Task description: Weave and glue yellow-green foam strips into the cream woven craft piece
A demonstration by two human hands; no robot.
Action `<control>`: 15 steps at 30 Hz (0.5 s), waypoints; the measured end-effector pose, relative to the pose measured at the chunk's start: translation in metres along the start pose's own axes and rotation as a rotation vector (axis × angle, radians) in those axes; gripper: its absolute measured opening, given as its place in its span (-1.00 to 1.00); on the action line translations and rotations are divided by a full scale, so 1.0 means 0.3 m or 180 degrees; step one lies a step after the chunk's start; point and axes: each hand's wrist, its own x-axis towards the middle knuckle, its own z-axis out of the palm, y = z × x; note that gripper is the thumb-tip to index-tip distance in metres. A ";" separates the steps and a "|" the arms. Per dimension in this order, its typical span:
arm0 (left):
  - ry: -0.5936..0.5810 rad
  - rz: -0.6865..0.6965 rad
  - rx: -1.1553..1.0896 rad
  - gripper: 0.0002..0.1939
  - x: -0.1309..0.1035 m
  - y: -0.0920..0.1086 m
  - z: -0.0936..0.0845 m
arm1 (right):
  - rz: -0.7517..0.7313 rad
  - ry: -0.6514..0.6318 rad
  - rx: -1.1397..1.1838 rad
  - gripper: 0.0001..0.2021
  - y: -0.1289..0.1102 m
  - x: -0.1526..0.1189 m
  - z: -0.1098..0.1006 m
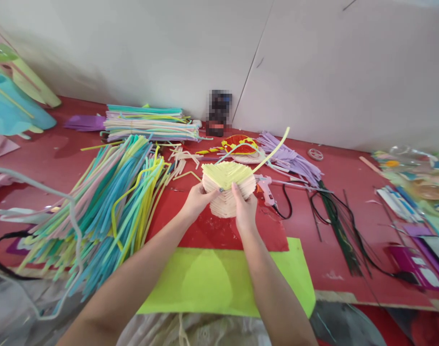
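A layered, leaf-like piece made of pale yellow and cream pipe cleaners [226,174] is held up over the red mat. From its upper right, one yellow stem sticks out. My left hand [198,201] grips its left edge, thumb on the front. On the right edge my right hand [245,205] pinches it, thumb also on the front; the fingers behind are hidden. Beneath lie a red sheet [270,233] and a lime green sheet [205,281]. Just right of the piece rests a pink glue gun [266,191].
Loose blue, green and yellow pipe cleaners [107,192] cover the left side, with a bundled stack [151,124] behind. Purple pipe cleaners [295,158], black cables and a magenta box [416,266] lie right. A pixelated object [218,113] stands against the wall.
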 end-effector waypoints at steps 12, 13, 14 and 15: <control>0.0160 0.0140 0.0359 -0.48 0.005 0.008 -0.016 | -0.0045 0.0032 0.0103 -0.55 -0.018 0.003 -0.001; 0.0165 0.0150 0.0376 -0.49 0.004 0.008 -0.015 | -0.0015 0.0081 0.0145 -0.54 -0.018 0.006 0.000; 0.0188 0.0172 0.0385 -0.51 0.003 0.008 -0.015 | 0.0008 0.0106 0.0173 -0.54 -0.017 0.007 0.000; 0.0231 0.0209 0.0388 -0.53 0.003 0.009 -0.016 | 0.0022 0.0116 0.0188 -0.54 -0.015 0.009 0.000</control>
